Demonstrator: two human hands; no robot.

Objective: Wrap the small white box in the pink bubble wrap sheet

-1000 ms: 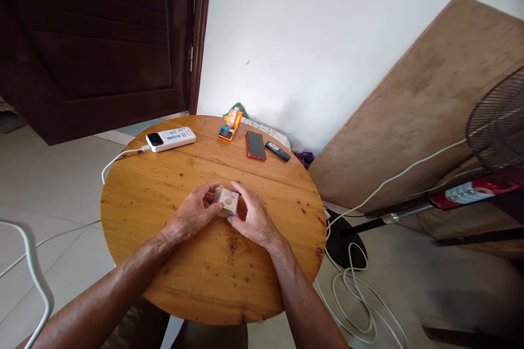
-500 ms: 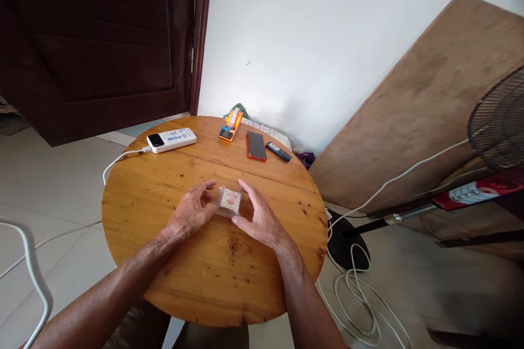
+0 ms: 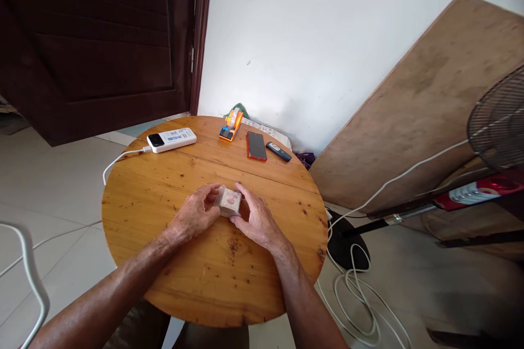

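Small box [image 3: 228,202] with a pale wrapper and a red mark sits near the middle of the round wooden tabletop [image 3: 172,185], between both hands; the left hand [image 3: 195,214] curls its fingers [image 3: 213,192] against the box's left side; the right hand [image 3: 256,220] presses its fingers [image 3: 241,192] on the right side, so the box is grasped from both sides; a power bank [image 3: 171,139], tape dispenser [image 3: 230,124] and two phones [image 3: 256,145] lie well apart at the far edge.

Two bare forearms, no sleeves in view, left hand [image 3: 195,214] and right hand [image 3: 254,219] both bare, no rings, watch or gloves visible, veins and knuckles showing, dark brownish garment at the lap
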